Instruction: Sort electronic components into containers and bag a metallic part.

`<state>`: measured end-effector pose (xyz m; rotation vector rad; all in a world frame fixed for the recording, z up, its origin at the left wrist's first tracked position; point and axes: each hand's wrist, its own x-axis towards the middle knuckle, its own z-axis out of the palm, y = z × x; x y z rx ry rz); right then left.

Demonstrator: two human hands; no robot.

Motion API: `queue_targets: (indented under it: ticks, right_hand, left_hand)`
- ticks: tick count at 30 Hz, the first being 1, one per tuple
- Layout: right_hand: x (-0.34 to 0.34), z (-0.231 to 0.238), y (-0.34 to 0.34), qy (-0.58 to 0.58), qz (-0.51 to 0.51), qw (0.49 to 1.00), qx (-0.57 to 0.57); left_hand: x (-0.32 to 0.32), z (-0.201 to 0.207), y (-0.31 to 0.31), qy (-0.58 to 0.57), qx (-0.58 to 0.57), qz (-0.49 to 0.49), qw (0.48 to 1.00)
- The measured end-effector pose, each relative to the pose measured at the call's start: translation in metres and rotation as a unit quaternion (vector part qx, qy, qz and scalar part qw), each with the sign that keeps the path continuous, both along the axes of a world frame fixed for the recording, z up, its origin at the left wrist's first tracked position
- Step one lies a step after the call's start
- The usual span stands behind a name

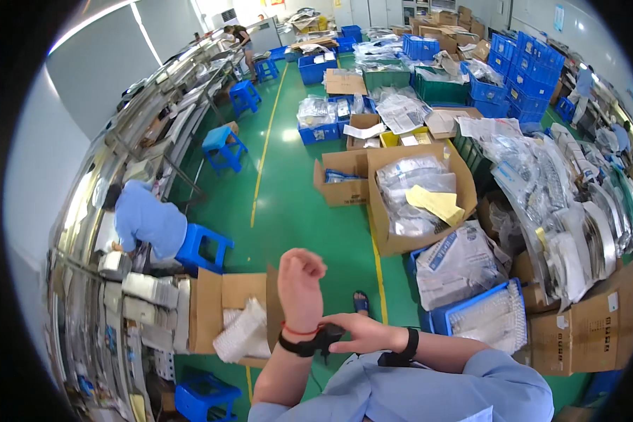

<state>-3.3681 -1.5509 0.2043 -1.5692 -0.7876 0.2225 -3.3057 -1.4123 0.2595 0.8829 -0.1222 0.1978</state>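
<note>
My left hand is raised in front of me, its fingers curled into a loose fist with nothing visible in them. A red cord and a black strap circle that wrist. On the strap sits a small black device with a thin cable hanging below it. My right hand reaches across and grips the device between thumb and fingers. Another black band is around my right wrist. Just left of my left forearm stands an open cardboard box with white bubble wrap inside.
A person in a blue shirt sits at the bench on the left. Blue stools line the green floor. A large cardboard box of bagged parts stands ahead; a blue crate and stacked wrapped parts are on the right.
</note>
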Motion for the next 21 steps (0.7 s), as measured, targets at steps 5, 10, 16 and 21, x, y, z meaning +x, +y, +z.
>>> queue_targets:
  ticks: [5, 10, 16, 21]
  right_hand:
    - [0.206, 0.01, 0.058, 0.043, 0.05, 0.993, -0.096]
    - [0.387, 0.015, 0.158, 0.024, 0.114, 0.989, -0.095]
    - [0.607, 0.026, 0.268, 0.014, 0.176, 0.96, -0.218]
    - [0.805, 0.013, 0.345, 0.047, 0.179, 0.968, -0.168]
  left_hand:
    - [0.206, 0.005, 0.047, -0.1, 0.236, 0.143, 0.956]
    - [0.376, 0.027, 0.15, -0.132, 0.424, 0.283, 0.851]
    - [0.577, 0.0, 0.278, -0.122, 0.489, 0.304, 0.808]
    - [0.763, -0.008, 0.364, 0.019, 0.169, 0.19, 0.967]
